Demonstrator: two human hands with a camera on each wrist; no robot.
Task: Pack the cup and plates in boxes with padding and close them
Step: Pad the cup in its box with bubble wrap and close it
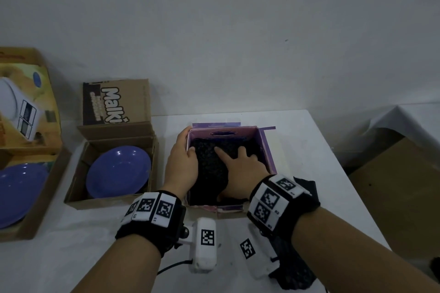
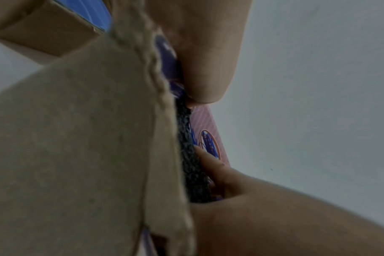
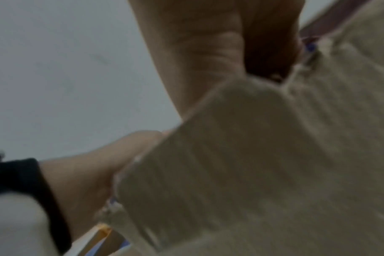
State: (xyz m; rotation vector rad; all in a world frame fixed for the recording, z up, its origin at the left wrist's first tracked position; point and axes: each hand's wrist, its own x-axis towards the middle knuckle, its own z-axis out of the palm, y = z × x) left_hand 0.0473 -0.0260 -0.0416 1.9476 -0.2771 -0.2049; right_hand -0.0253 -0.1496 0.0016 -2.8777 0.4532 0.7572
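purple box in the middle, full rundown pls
The purple box is small, open-topped cardboard with pinkish inner walls and an oval handle slot in its far wall. It sits upright on the white table, lined with black netted padding. The left hand grips its left wall; the right hand presses the padding inside.

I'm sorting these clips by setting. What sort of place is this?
Probably a plain room set up as a packing station: a white-covered table against a bare wall, open cardboard boxes holding blue plates, and a purple box being lined with black padding.
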